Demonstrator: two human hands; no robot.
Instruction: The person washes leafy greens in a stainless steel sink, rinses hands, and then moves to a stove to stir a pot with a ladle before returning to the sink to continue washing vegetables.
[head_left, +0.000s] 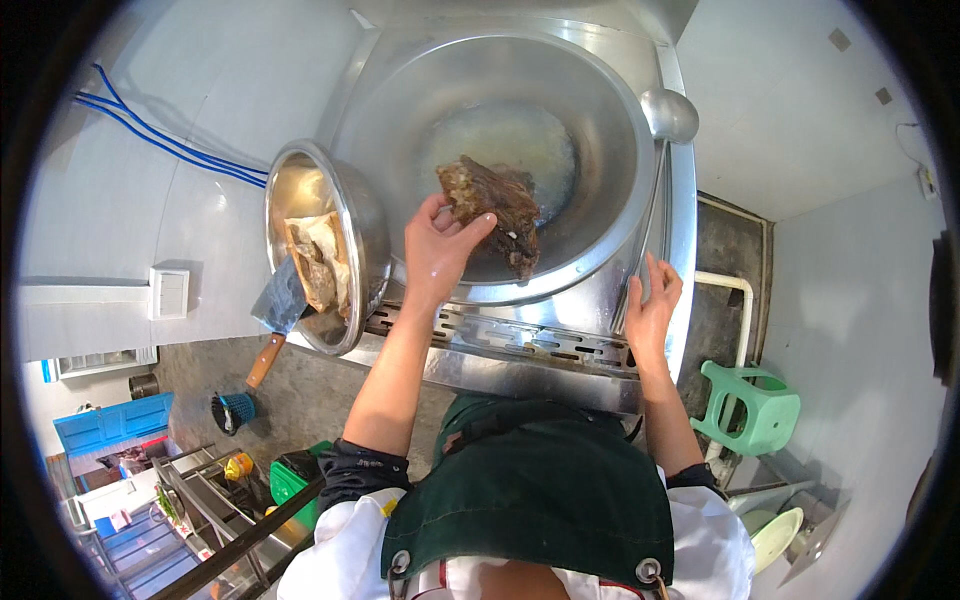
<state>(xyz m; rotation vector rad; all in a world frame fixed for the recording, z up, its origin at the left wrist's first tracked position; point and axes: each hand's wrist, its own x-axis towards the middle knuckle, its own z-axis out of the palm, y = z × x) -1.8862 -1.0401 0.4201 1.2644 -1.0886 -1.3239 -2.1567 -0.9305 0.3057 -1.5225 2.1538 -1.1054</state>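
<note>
My left hand (442, 244) holds a large dark brown chunk of what looks like cooked meat (495, 202) over a big steel wok (607, 172). Shallow, cloudy liquid (502, 135) lies in the bottom of the wok. On the right, my right hand (654, 304) is held with its fingers apart, close to the handle of a long steel ladle (670, 116). To the left, a tilted steel bowl (365, 247) contains pale and brown pieces (319, 255), probably meat or bone. A broad metal scraper with a wooden handle (266, 360) leans at the bowl's near edge.
A slotted metal drain strip (517, 337) runs along the stove's front edge. A green plastic stool (757, 412) and a pale pipe (731, 280) are at the right. Lower left are a blue basket (238, 411), a green bin (289, 480) and a metal rack (202, 480).
</note>
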